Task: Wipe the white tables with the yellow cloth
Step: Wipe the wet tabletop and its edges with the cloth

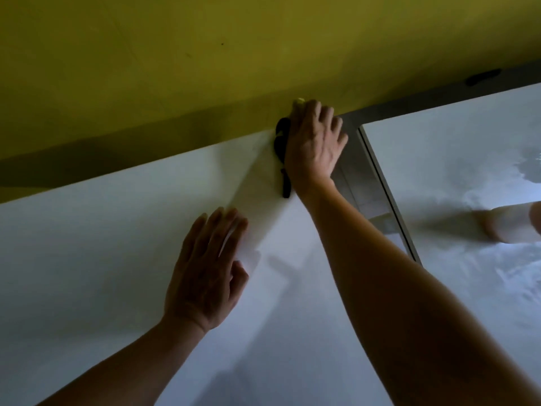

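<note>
My right hand [313, 142] lies with fingers spread and straight at the far right corner of the near white table [117, 259], by the yellow wall. A small bit of the yellow cloth [300, 100] peeks out past its fingertips; the rest is hidden under the hand. My left hand [207, 268] rests flat on the table's middle, fingers straight, holding nothing. A second white table [439, 159] stands to the right across a narrow gap.
A black object [281, 148], perhaps folded sunglasses, lies on the table touching the left side of my right hand. The yellow wall [205, 54] runs along the far edge. Grey floor [363, 183] shows in the gap. A pale blurred limb [509, 224] is at the right edge.
</note>
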